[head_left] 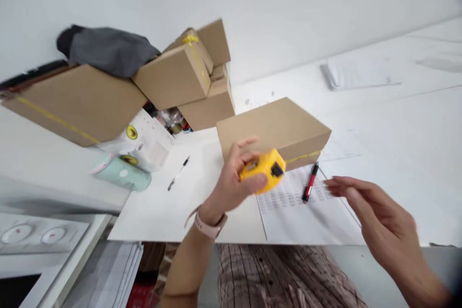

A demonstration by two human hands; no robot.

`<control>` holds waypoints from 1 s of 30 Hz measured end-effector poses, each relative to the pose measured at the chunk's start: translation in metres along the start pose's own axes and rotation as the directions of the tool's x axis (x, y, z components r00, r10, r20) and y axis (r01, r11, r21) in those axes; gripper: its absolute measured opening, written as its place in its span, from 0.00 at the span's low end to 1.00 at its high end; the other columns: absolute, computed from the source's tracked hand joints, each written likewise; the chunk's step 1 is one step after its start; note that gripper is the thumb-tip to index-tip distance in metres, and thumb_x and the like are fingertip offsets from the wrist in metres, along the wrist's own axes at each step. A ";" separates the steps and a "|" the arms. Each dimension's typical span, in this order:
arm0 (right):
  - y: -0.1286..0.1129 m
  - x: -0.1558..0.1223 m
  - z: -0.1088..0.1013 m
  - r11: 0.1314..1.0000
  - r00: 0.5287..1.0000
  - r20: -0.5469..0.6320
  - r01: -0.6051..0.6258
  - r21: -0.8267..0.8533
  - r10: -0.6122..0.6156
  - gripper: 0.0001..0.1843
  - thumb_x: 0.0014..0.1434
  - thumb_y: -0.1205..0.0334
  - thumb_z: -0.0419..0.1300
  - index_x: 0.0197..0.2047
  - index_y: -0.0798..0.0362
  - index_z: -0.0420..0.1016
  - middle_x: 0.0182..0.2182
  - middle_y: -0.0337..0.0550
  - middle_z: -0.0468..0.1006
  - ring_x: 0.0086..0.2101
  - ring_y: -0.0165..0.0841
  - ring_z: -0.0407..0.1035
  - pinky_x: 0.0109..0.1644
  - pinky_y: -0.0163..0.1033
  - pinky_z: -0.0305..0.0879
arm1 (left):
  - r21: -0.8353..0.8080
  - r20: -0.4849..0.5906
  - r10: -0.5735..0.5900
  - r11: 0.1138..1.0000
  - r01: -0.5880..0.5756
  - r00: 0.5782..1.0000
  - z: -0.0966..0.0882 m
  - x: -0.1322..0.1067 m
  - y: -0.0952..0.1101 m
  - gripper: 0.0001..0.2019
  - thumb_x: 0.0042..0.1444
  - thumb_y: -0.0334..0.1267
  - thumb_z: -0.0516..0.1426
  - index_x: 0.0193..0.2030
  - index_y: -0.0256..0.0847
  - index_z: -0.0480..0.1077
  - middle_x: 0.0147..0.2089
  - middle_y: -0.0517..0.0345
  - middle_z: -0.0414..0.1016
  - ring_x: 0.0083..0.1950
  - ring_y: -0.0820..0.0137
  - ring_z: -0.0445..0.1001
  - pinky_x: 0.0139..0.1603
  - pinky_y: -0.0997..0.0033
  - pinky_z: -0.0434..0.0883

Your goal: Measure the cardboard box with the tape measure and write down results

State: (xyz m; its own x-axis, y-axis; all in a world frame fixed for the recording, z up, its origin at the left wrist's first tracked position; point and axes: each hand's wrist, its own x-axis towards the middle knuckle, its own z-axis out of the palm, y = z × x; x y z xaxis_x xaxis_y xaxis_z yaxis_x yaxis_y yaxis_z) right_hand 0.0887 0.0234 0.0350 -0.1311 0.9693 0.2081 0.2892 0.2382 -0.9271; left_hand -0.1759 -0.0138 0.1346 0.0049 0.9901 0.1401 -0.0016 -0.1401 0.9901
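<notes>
My left hand (225, 183) is closed around a yellow tape measure (267, 169) with a black button, held up in front of a closed cardboard box (269, 122). No blade shows out of its case. My right hand (388, 224) hovers to the right with its fingers stretched out, and I see nothing in it. Between the hands, a red and black marker (310, 184) lies on a printed sheet (288, 216) at the table's front edge. The box rests just behind this sheet, with a strip of yellow tape along its side.
A pen (178, 173) lies on the white table (202, 216). Behind it are stacked cardboard boxes (173, 77), a grey cloth (108, 50), a white package (153, 142) and a mint-green tumbler (122, 173). Papers (357, 74) lie at the far right. A white appliance (39, 236) stands lower left.
</notes>
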 end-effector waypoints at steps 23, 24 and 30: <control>-0.042 0.223 0.002 0.894 0.984 0.141 -0.156 0.421 0.105 0.20 0.40 0.49 0.75 0.26 0.50 0.72 0.23 0.36 0.65 0.25 0.28 0.57 0.27 0.36 0.60 | 0.086 -0.650 0.010 0.994 0.060 0.760 -0.121 -0.005 0.013 0.34 0.49 0.54 0.66 0.59 0.40 0.64 0.38 0.57 0.78 0.27 0.69 0.77 0.25 0.74 0.66; -0.038 0.226 0.008 0.901 0.980 0.149 -0.181 0.395 0.132 0.19 0.41 0.51 0.75 0.26 0.51 0.71 0.22 0.36 0.66 0.25 0.28 0.58 0.27 0.36 0.60 | 0.084 -0.647 -0.004 0.994 0.076 0.762 -0.128 -0.002 0.011 0.33 0.49 0.53 0.67 0.58 0.39 0.64 0.38 0.58 0.78 0.26 0.70 0.77 0.24 0.74 0.66; -0.033 0.218 0.037 0.895 0.943 0.235 -0.304 0.325 0.235 0.17 0.47 0.54 0.72 0.38 0.50 0.75 0.32 0.41 0.78 0.30 0.33 0.71 0.29 0.37 0.68 | 0.067 -0.601 -0.069 0.988 0.136 0.796 -0.135 0.019 0.002 0.28 0.53 0.51 0.65 0.55 0.38 0.66 0.37 0.57 0.79 0.26 0.69 0.78 0.22 0.74 0.65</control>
State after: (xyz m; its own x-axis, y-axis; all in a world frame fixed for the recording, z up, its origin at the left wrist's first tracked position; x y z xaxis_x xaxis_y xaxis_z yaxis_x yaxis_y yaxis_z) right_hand 0.0155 0.2242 0.0994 -0.2787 0.9557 -0.0950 -0.0093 -0.1016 -0.9948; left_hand -0.3107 0.0058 0.1391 -0.5969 0.8012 0.0430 0.0663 -0.0042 0.9978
